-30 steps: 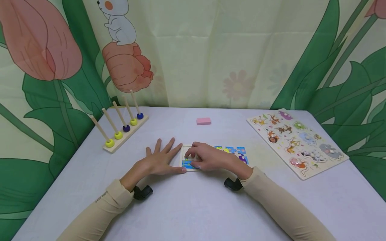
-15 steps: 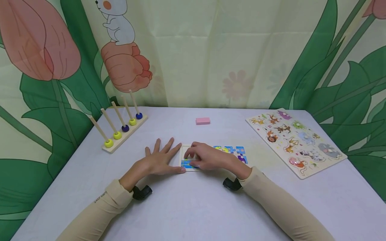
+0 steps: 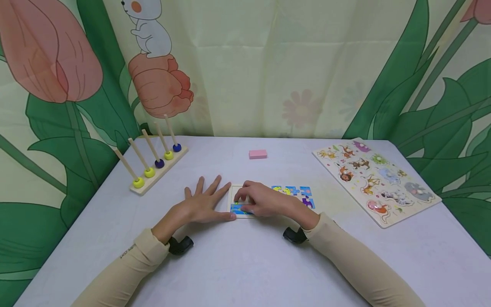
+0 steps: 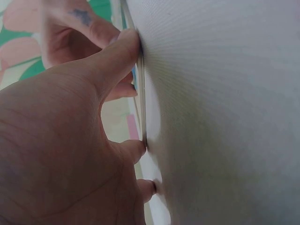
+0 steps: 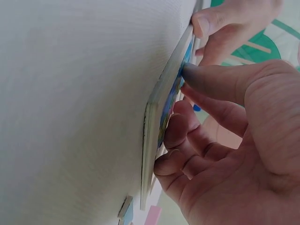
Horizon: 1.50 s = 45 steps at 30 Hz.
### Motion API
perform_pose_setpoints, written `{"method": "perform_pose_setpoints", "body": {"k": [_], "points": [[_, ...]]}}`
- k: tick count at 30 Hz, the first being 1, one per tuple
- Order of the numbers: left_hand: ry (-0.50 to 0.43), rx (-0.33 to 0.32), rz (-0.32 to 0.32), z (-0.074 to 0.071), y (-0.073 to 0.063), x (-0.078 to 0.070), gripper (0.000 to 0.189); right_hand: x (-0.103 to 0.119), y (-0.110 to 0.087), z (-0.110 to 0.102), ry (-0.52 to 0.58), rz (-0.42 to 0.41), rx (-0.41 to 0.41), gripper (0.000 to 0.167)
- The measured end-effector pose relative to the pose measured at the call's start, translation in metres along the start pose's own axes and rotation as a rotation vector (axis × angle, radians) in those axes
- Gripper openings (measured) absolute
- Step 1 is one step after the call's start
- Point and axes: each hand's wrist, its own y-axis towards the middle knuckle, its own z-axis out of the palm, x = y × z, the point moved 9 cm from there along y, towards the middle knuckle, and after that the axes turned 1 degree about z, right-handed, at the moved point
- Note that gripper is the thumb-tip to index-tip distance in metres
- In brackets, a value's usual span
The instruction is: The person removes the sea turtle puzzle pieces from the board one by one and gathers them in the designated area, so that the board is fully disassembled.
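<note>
Soft light above, murkier down at the wrists

And the head view comes up bright and even, soft shadows pooling just nearside of the left hand (image 3: 203, 207) and right hand (image 3: 264, 199) on the white table (image 3: 245, 264)! Lettering on the left sleeve (image 3: 128, 251): too small to read. Over to the wrists: greyer, dimmer, broad shade across the tabletop, the far background gone soft.
</note>
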Motion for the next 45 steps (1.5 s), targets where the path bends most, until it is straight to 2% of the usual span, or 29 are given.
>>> {"method": "perform_pose_setpoints", "body": {"k": [15,23,33,45], "points": [[-0.014,-0.008,0.007,-0.002,-0.002,-0.003,0.105,0.002,-0.001,0.0,-0.004,0.004,-0.013,0.028],[-0.023,0.011,0.006,-0.001,-0.003,-0.005,0.108,0.006,-0.003,0.001,0.0,-0.026,-0.021,0.029],[-0.018,0.007,0.003,0.003,0.002,-0.001,0.11,0.008,-0.004,0.004,0.012,-0.023,-0.027,0.033],[-0.013,0.0,0.026,-0.009,-0.01,-0.011,0.106,0.012,-0.003,0.001,-0.004,0.001,-0.031,0.042]]}}
